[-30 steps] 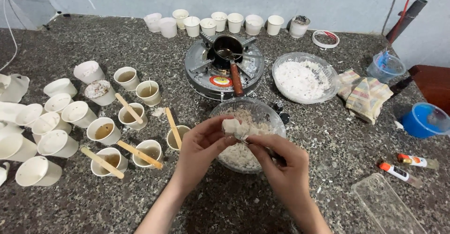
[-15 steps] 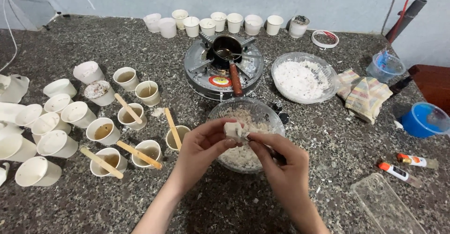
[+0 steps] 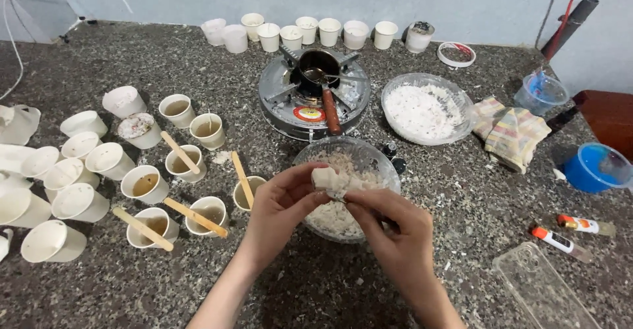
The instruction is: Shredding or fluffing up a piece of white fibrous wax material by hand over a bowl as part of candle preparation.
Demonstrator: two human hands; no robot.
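Far left on the speckled grey stone counter point(image 3: 132, 283): a cluster of white paper cups point(image 3: 72, 171), several tipped on their sides, some upright with amber liquid, four bridged by flat wooden sticks point(image 3: 195, 217). Left hand point(image 3: 280, 211) comes up from the bottom edge, palm turned inward, thumb and fingers curled and pinching the left end of a pale waxy lump point(image 3: 333, 179). Lump is off-white, crumbly, rough-edged, held just above the near clear glass bowl point(image 3: 382, 164), which holds more of the same flaky material. Right hand point(image 3: 395, 233) meets it from the right, back of the hand up, fingers bent, thumb and fingertips closed on the lump's lower right side. Behind the bowl: a round metal stove point(image 3: 277, 101) carrying a small dark pot with a reddish handle. Right of that, a second clear bowl point(image 3: 458, 101) of white flakes, a striped folded cloth point(image 3: 511, 128), a blue tub point(image 3: 583, 171).
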